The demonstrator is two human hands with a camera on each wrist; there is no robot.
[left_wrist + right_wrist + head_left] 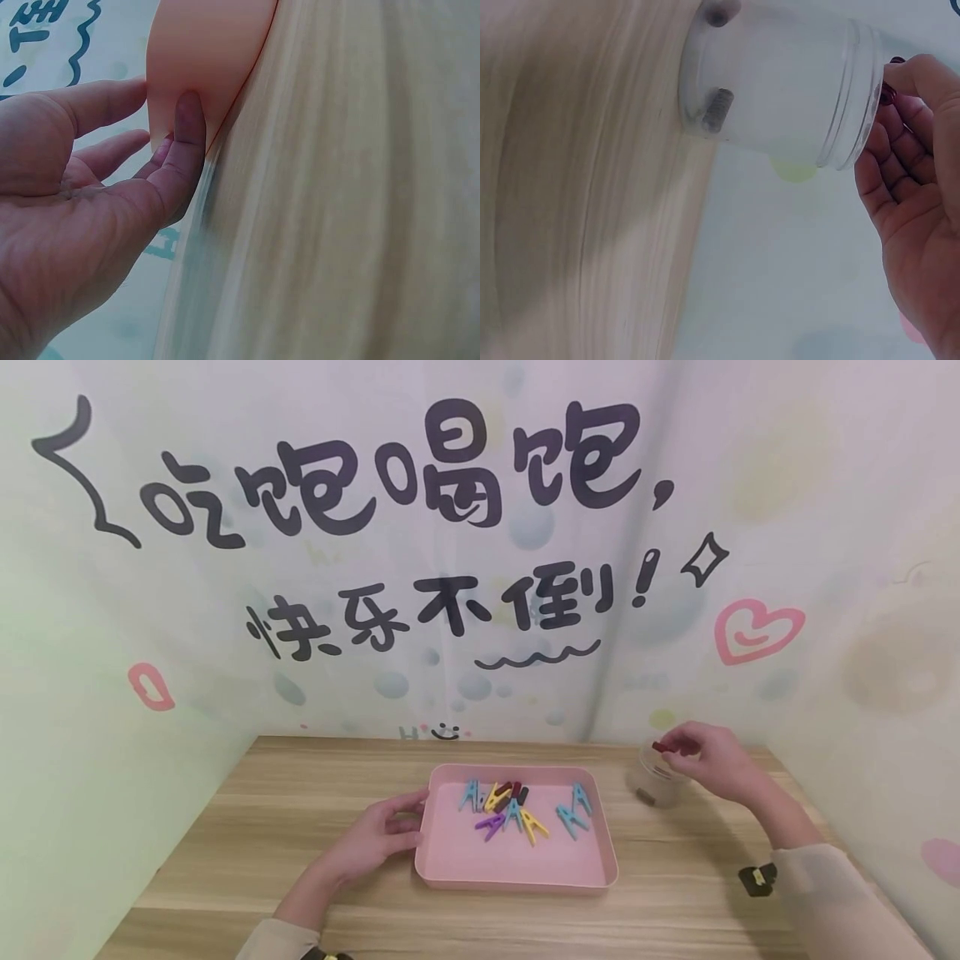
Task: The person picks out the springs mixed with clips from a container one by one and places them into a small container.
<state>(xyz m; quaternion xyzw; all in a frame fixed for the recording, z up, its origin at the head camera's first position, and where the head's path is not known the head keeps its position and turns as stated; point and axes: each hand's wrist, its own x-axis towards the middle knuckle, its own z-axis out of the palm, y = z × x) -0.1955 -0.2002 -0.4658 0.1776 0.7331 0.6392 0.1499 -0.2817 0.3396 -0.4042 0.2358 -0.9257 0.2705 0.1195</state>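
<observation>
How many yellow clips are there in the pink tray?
2. In the pink tray, one yellow clip lies just beyond the purple clip, the other yellow clip to its right; more could be hidden underneath.

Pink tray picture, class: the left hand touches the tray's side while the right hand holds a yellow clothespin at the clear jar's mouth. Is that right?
Not quite: the right hand holds a small dark red piece, not a yellow clothespin, as the head view shows. The left hand does touch the pink tray's side, and the right hand is at the clear jar's mouth.
</observation>
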